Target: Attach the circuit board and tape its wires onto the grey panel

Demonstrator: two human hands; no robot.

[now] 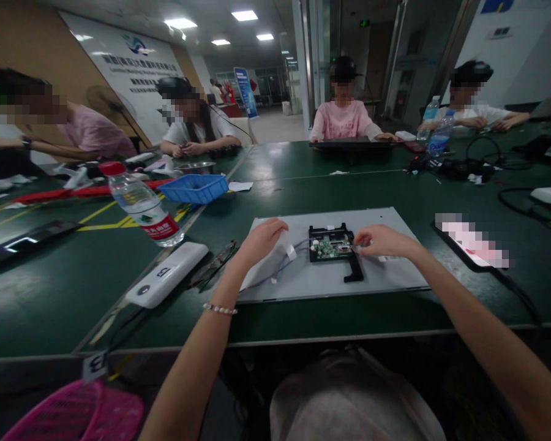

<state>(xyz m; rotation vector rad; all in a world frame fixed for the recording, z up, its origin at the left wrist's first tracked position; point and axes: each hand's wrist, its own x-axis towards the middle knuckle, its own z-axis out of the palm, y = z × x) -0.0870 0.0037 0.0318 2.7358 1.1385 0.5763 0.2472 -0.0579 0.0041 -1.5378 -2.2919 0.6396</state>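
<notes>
A flat grey panel [284,288] lies on the green table in front of me. On it sits a black plastic frame [354,269] around a green circuit board [330,247]. My right hand [381,240] is at the board's right edge, fingertips pinched together on something small that I cannot make out. Over the panel's left part, my left hand [265,239] has its fingers curled together, close to a white tape piece [290,250] by the thin cables [282,267]. Whether those fingers grip the tape is unclear.
Left of the panel are glasses [213,266], a white power bank [168,275], a water bottle [142,208] and a blue tray [197,188]. A phone [472,245] with a cable lies right. Several people sit around the table.
</notes>
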